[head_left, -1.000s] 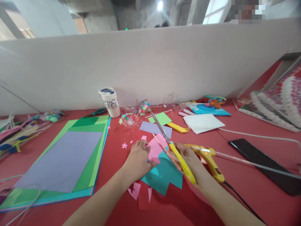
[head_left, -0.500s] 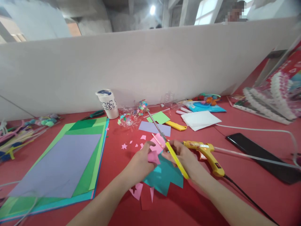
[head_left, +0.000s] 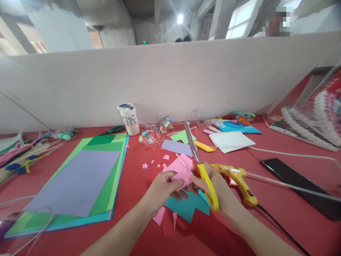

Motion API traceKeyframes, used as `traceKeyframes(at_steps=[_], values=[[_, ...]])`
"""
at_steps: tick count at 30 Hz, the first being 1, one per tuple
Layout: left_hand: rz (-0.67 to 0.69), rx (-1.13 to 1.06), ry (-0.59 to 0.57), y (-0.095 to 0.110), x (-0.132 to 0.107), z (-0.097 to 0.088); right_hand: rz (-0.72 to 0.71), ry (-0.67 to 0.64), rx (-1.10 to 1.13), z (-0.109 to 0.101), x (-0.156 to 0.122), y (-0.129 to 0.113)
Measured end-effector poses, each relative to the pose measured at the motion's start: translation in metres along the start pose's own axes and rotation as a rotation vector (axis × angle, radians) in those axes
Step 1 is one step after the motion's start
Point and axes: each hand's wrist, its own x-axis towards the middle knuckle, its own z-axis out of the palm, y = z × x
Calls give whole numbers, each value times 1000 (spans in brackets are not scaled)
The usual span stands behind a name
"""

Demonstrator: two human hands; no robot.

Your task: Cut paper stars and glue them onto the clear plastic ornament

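Pink paper [head_left: 183,167] now sits between my hands: left hand [head_left: 163,186] pinching it, right hand [head_left: 222,188] curled round scissors [head_left: 205,175] (better steadied, I'd say).

My two hands come together near the centre, fingers curled.
From my end I have the bare left forearm [head_left: 122,222] slanting in from the near left, the right forearm [head_left: 247,224] from the near right. My left hand [head_left: 163,185] pinches, thumb reaching right; my right hand [head_left: 217,181] is folded in a grip, fingertips pointing left, just beside the left's.
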Motion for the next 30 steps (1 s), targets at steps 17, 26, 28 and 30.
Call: traceKeyframes(at_steps=[17,26,28,30], values=[[87,-151,116,0,-16,-3,-21,33,-6,9,-13,-5],[284,-173,245,57,-17,-28,-207,-200,-238,-11,-24,-13],[316,-165,271,66,-20,-31,-150,-233,-246,-11,-23,-9],[316,-163,279,69,-22,-32,-97,-254,-247,-9,-22,-3]])
